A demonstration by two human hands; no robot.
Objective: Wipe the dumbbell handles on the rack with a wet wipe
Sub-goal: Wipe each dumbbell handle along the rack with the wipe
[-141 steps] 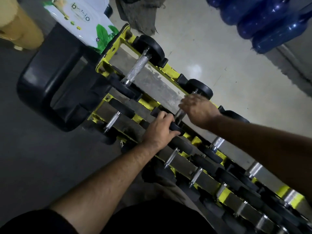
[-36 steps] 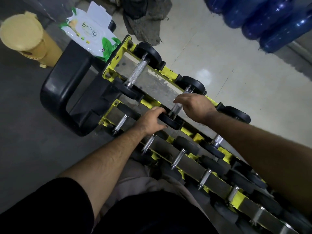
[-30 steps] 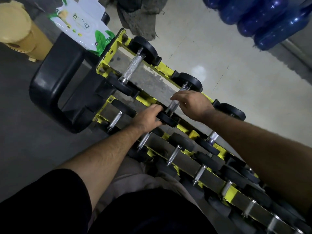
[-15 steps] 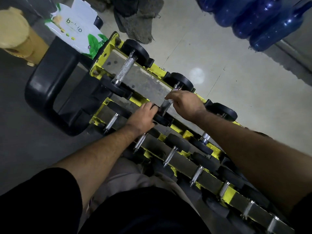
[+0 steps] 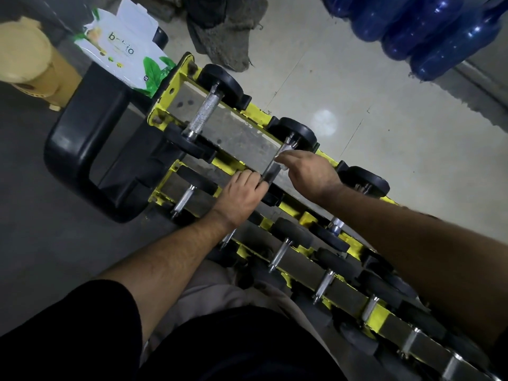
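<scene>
A yellow two-tier rack [image 5: 180,78] holds several black dumbbells with knurled steel handles. On the upper tier, my left hand [image 5: 242,192] grips the near black head of the second dumbbell. Its handle [image 5: 270,169] runs up between my hands. My right hand [image 5: 308,171] pinches a small white wet wipe [image 5: 283,156] against the far part of that handle. The first dumbbell's handle [image 5: 203,114] lies bare to the left.
A wet-wipe pack [image 5: 126,61] lies on a black stool [image 5: 82,144] left of the rack. A yellow container [image 5: 30,64] stands at far left. Blue water bottles [image 5: 428,31] and a grey rag [image 5: 225,34] are on the floor behind.
My right hand has slid along the second dumbbell's handle toward its far head, with the wipe now showing at the fingertips. My left hand has kept hold of the near head.
</scene>
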